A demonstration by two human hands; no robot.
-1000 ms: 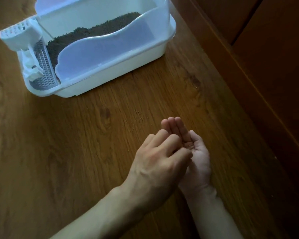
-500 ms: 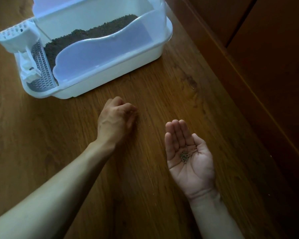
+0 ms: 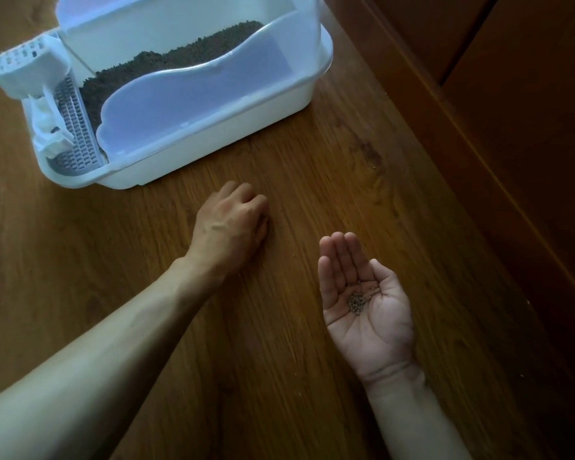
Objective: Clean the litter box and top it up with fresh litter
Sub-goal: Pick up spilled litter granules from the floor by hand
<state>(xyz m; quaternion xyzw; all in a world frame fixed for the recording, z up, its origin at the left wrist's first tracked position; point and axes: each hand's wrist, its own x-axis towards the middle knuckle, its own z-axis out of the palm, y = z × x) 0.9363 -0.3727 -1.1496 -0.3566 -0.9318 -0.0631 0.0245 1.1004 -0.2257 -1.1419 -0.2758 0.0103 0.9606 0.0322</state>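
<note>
**Desk:** What is the surface?

**Photographer:** A wooden floor of warm brown planks with dark knots. A dark wooden panelled wall or door runs down the right side, meeting the floor at a raised strip.

**Desk:** Where is the litter box?

**Photographer:** The white litter box stands on the floor at upper left, dark litter heaped inside behind a translucent curved front guard. A white slotted scoop hangs at its left end above a grey grille.

**Desk:** And the hands?

**Photographer:** The right hand lies palm up, fingers straight and together, a small cluster of litter granules resting in the palm. The left hand is knuckles up just in front of the box, fingers curled down to the floor; whether they pinch anything cannot be told. A few stray grains dot the boards near both hands.
</note>
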